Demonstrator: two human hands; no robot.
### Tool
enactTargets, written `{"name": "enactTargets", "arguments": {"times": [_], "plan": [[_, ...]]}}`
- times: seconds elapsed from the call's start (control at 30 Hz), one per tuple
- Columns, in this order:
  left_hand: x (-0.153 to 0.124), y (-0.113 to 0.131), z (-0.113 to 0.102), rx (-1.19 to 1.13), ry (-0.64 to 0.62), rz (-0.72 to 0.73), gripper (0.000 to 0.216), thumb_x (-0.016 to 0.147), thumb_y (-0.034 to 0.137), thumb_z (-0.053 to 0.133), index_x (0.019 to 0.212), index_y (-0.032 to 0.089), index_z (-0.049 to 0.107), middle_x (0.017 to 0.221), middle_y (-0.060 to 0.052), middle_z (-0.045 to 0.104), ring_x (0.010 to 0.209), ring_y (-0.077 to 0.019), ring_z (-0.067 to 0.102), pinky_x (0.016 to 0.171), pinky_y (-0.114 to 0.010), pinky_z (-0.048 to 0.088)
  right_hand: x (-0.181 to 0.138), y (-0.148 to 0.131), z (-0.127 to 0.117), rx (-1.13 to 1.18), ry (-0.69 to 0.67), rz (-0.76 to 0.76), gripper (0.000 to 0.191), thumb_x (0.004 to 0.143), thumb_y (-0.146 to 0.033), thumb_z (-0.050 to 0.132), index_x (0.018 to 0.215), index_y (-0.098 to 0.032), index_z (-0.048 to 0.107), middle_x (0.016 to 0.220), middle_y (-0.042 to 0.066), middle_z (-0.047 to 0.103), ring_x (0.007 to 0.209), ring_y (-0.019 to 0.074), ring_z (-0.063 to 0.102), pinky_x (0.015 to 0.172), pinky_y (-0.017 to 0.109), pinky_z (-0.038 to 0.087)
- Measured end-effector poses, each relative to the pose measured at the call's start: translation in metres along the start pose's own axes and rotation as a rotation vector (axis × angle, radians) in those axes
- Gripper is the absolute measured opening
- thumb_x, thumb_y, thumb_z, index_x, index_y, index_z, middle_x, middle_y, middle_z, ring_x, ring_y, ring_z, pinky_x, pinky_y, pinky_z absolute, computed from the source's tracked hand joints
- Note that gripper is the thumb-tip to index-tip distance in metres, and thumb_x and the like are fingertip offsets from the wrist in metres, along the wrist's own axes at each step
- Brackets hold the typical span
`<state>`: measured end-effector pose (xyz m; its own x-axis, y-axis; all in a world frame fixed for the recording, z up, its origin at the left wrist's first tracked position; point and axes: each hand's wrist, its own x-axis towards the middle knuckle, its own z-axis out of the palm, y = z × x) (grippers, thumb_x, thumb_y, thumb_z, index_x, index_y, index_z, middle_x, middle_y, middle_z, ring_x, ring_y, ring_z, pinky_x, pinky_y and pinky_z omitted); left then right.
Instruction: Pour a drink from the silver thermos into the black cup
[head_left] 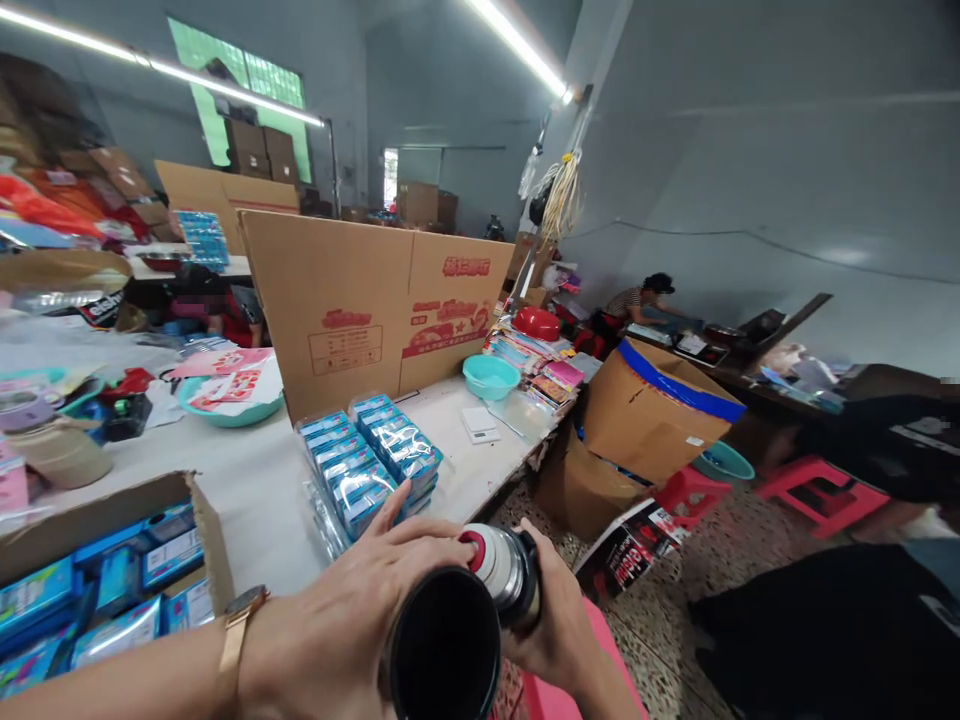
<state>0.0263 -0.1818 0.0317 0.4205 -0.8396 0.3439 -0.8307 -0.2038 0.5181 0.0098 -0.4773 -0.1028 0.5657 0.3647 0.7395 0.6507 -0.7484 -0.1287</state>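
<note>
1. Close to the camera, below the table edge, the left hand wraps the flask's black cup; the right hand grips the steel flask beneath.
2. Judgement: keep the flask upright, fingers clear of the red button.
3. Just beyond, shrink-wrapped blue boxes lie stacked.
4. At left, an open carton holds more blue packs.
5. Farther off, a teal bowl looks empty.

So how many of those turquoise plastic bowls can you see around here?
3. One bowl sits on the table beside the upright cardboard sheet, one to the left holds pink printed cards, and one is on the floor behind the red stool. More may be hidden among the clutter.
</note>
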Motion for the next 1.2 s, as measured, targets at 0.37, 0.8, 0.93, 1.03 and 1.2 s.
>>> {"name": "enactTargets", "arguments": {"times": [0.37,0.8,0.93,1.03,1.2], "plan": [[-0.023,-0.003,0.007,-0.114,-0.058,-0.084,0.111,0.07,0.045,0.09,0.151,0.048,0.014,0.151,0.002,0.049,0.148,-0.0316,0.039,0.13,-0.071,0.011,0.005,0.003,-0.016,0.019,-0.052,-0.019,0.077,0.092,-0.038,0.056,0.156,-0.004,0.032,0.134,0.025,0.06,0.123,0.0337,0.066,0.095,0.047,0.064],[-0.02,-0.002,0.0,-0.099,0.015,0.022,0.104,0.073,0.043,0.084,0.153,0.041,0.017,0.149,0.0,0.051,0.144,-0.0291,0.044,0.134,-0.056,0.017,0.012,0.005,-0.036,-0.042,-0.13,-0.065,0.081,0.09,-0.039,0.061,0.156,-0.003,0.031,0.138,0.025,0.058,0.127,0.0338,0.061,0.099,0.046,0.061],[-0.017,-0.001,0.016,-0.214,0.086,-0.133,0.068,0.077,0.04,0.08,0.134,0.031,0.044,0.129,0.0,0.058,0.118,-0.0215,0.057,0.111,-0.042,0.048,0.022,0.008,-0.051,-0.112,-0.155,-0.067,0.077,0.086,-0.033,0.055,0.155,-0.003,0.035,0.139,0.024,0.058,0.126,0.0337,0.062,0.098,0.046,0.062],[-0.015,-0.004,0.04,-0.284,0.211,-0.279,0.035,0.075,0.029,0.073,0.104,0.02,0.057,0.102,-0.004,0.06,0.088,-0.0183,0.054,0.077,-0.034,0.05,0.037,0.009,-0.074,-0.171,-0.204,-0.104,0.074,0.087,-0.032,0.053,0.154,-0.004,0.038,0.136,0.022,0.061,0.121,0.0329,0.063,0.095,0.046,0.063],[-0.013,-0.019,0.08,-0.37,0.352,-0.359,0.032,0.074,0.026,0.067,0.104,0.016,0.061,0.097,-0.004,0.061,0.084,-0.0186,0.055,0.074,-0.032,0.047,0.07,0.002,-0.115,-0.296,-0.382,-0.258,0.078,0.078,-0.02,0.05,0.153,-0.003,0.04,0.134,0.02,0.061,0.116,0.0316,0.061,0.091,0.045,0.063]]}}
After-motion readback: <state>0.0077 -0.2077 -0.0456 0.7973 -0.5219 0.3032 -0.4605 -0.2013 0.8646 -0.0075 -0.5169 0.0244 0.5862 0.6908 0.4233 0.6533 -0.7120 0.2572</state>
